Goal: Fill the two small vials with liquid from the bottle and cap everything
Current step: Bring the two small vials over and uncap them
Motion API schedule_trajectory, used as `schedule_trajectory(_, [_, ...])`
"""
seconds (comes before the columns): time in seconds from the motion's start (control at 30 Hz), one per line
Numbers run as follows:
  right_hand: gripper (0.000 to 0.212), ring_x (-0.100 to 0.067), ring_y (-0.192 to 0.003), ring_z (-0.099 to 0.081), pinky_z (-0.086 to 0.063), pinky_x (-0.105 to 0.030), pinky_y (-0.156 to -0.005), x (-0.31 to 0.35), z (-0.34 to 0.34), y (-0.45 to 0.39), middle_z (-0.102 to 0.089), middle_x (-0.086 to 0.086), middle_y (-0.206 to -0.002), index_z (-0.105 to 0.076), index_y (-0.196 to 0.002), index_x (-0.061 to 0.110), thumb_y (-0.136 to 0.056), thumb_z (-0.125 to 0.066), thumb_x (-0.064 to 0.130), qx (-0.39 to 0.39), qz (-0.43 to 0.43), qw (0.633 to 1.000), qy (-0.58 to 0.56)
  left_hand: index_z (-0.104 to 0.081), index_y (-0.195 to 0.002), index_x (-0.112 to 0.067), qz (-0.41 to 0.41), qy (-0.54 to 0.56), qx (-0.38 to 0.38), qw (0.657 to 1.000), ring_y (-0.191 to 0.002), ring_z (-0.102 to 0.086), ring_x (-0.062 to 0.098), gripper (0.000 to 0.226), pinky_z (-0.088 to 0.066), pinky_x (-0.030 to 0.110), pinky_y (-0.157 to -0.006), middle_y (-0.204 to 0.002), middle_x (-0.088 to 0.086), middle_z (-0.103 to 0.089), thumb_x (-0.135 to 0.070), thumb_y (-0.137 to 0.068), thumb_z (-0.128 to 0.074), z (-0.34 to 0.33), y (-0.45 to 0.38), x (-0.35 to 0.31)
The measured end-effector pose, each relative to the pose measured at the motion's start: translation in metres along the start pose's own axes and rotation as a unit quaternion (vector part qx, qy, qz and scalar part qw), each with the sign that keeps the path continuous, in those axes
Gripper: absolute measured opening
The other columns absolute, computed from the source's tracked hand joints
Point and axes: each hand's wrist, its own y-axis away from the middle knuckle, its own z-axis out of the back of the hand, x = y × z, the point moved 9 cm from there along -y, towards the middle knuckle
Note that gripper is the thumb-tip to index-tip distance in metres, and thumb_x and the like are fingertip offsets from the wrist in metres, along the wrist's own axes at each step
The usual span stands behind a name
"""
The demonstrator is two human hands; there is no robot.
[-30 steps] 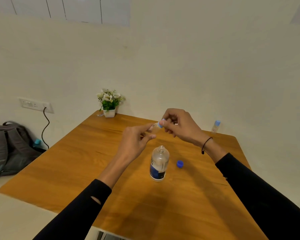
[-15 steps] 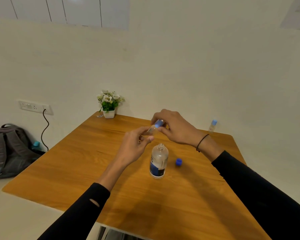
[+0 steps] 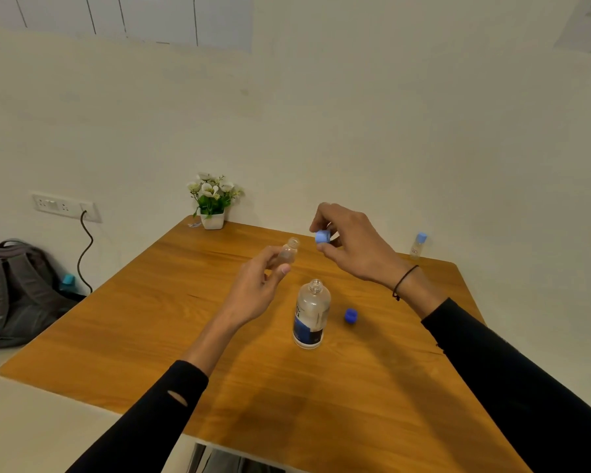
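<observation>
Holding an uncapped small vial [image 3: 288, 253] in the left hand [image 3: 253, 291], fingers closed round its lower body, neck tilted up and to the right, above the middle of the tabletop [image 3: 151, 319]. Liquid level in it: cannot tell. Right hand [image 3: 354, 245] pinches a light blue cap [image 3: 322, 236] between thumb and fingertips, other fingers loosely curled; cap sits just right of the vial mouth, apart from it, not touching. Black cord on the right wrist.

Bottle [image 3: 311, 314] stands upright near the tabletop centre, below both hands, mouth open, clear with a dark blue label on the lower part. Its darker blue cap [image 3: 350, 316] lies on the wood just right of the bottle, not touching.

Second vial [image 3: 418, 245] stands upright at the far right corner of the tabletop, light blue cap on, well apart from everything else.

Far left corner: small white pot with white flowers [image 3: 213, 203]. Off the table, left: grey backpack [image 3: 14, 291] on the floor, wall socket [image 3: 64, 205] with a black cable plugged in.
</observation>
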Motion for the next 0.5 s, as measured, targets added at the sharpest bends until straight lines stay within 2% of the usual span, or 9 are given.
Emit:
schedule_trajectory(0.1, [0.019, -0.017, -0.086, -0.065, -0.061, -0.044, -0.075, -0.032, -0.006, 0.008, -0.068, 0.006, -0.094, -0.059, -0.094, 0.023, -0.088, -0.077, 0.021, -0.030, -0.055, 0.998, 0.027, -0.060, -0.128, -0.021, 0.028, 0.039, -0.004, 0.999, -0.107, -0.073, 0.003, 0.025, -0.055, 0.015, -0.085, -0.118, -0.011, -0.078, -0.027, -0.105, -0.067, -0.001, 0.002, 0.014])
schedule_trajectory(0.2, [0.023, -0.015, -0.082, -0.065, -0.060, -0.039, -0.073, -0.070, -0.018, 0.020, -0.070, 0.006, -0.088, -0.060, -0.087, 0.024, -0.087, -0.081, 0.032, -0.049, -0.125, 0.988, 0.070, -0.065, -0.129, -0.025, 0.053, 0.028, 0.021, 0.998, -0.115, -0.070, 0.007, 0.029, -0.057, 0.026, -0.092, -0.126, -0.011, -0.074, -0.030, -0.102, -0.072, -0.012, 0.000, 0.037])
schedule_trajectory(0.27, [0.025, -0.016, -0.078, -0.066, -0.060, -0.036, -0.071, -0.097, -0.032, 0.027, -0.070, 0.003, -0.084, -0.061, -0.083, 0.018, -0.086, -0.084, 0.026, -0.045, -0.173, 0.983, 0.032, -0.069, -0.131, -0.024, 0.086, 0.002, 0.012, 0.996, -0.114, -0.064, 0.010, 0.035, -0.056, 0.028, -0.092, -0.130, -0.008, -0.067, -0.027, -0.097, -0.077, -0.017, -0.002, 0.058])
schedule_trajectory(0.37, [0.025, -0.019, -0.075, -0.065, -0.058, -0.038, -0.069, -0.135, -0.057, 0.039, -0.067, 0.000, -0.080, -0.059, -0.082, 0.015, -0.085, -0.084, 0.018, -0.029, -0.235, 0.972, 0.017, -0.072, -0.128, -0.019, 0.132, -0.013, -0.001, 0.991, -0.095, -0.061, 0.013, 0.036, -0.052, 0.026, -0.082, -0.111, -0.002, -0.067, -0.022, -0.094, -0.082, -0.028, -0.008, 0.086])
schedule_trajectory(0.5, [0.027, -0.022, -0.079, -0.064, -0.059, -0.043, -0.068, -0.183, -0.082, 0.062, -0.064, 0.000, -0.087, -0.053, -0.094, 0.018, -0.087, -0.076, 0.007, -0.023, -0.293, 0.956, 0.017, -0.072, -0.122, -0.017, 0.171, -0.059, 0.040, 0.983, -0.087, -0.058, 0.011, 0.031, -0.046, 0.021, -0.075, -0.096, -0.005, -0.064, -0.017, -0.093, -0.082, -0.053, -0.015, 0.112])
